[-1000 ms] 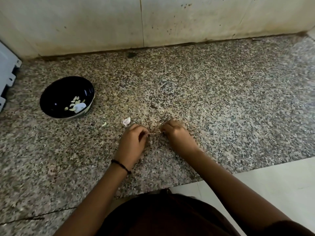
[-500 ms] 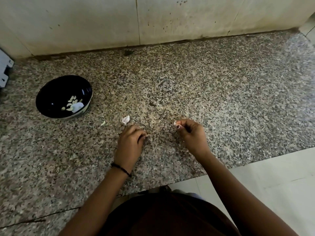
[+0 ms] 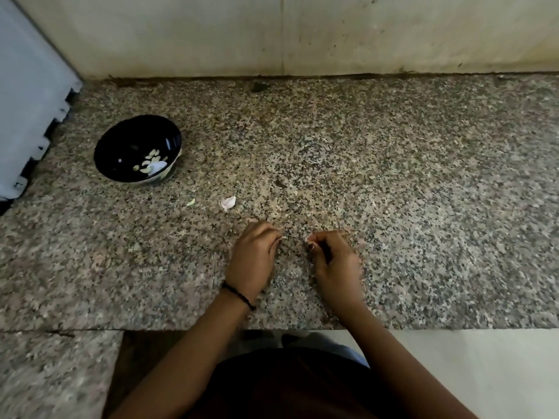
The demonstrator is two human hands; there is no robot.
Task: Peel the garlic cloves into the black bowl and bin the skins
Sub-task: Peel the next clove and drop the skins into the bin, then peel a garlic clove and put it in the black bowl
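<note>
A black bowl [image 3: 119,152] sits at the left of the granite counter [image 3: 393,192] with several peeled garlic cloves [image 3: 150,164] inside. My left hand [image 3: 252,257] has curled fingers that pinch a small pale piece, clove or skin I cannot tell. My right hand [image 3: 335,258] is curled too and pinches a bit of garlic skin [image 3: 310,239] at its fingertips. The hands are a short gap apart, low over the counter. A loose white skin [image 3: 227,202] and a small pale scrap [image 3: 191,202] lie between the bowl and my left hand.
A light wall [image 3: 272,34] backs the counter. A pale blue-grey stepped object [image 3: 27,101] stands at the far left beside the bowl. The counter's front edge runs just below my wrists, with pale floor [image 3: 484,373] beyond it on the right. No bin is in view.
My hands were touching, then pulled apart; the right hand went right with a bit of skin and has come partly back toward the left. The view shifted, so everything sits further right.
</note>
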